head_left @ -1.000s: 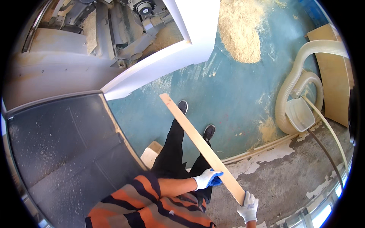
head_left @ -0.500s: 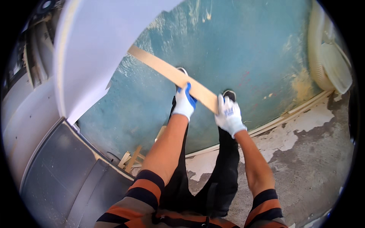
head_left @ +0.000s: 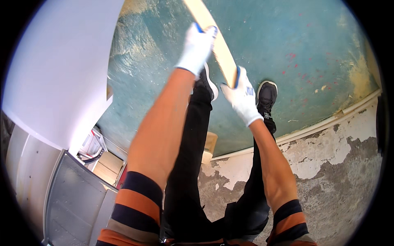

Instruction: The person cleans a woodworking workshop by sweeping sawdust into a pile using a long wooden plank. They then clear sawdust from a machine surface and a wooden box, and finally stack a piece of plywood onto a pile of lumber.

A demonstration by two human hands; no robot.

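A long, flat strip of pale wood (head_left: 221, 49) slants from the top edge down toward my right foot, held in both hands. My left hand (head_left: 197, 46), in a white glove with blue on the palm side, grips it partway along its left edge. The near end rests in my right hand (head_left: 242, 95), gloved the same way, with the thumb and fingers closed about it. The strip's far end runs out of the picture at the top.
A large white curved panel (head_left: 57, 65) rises at the left, above a dark grey panel (head_left: 74, 197). I stand in black shoes (head_left: 266, 96) on a worn green floor (head_left: 308, 37). A pale raised strip (head_left: 328, 123) borders rough, peeling concrete (head_left: 328, 176) at the right.
Both hands have moved up in the picture with the wooden strip, which now slants more steeply. The view has shifted, and more of the white panel shows.
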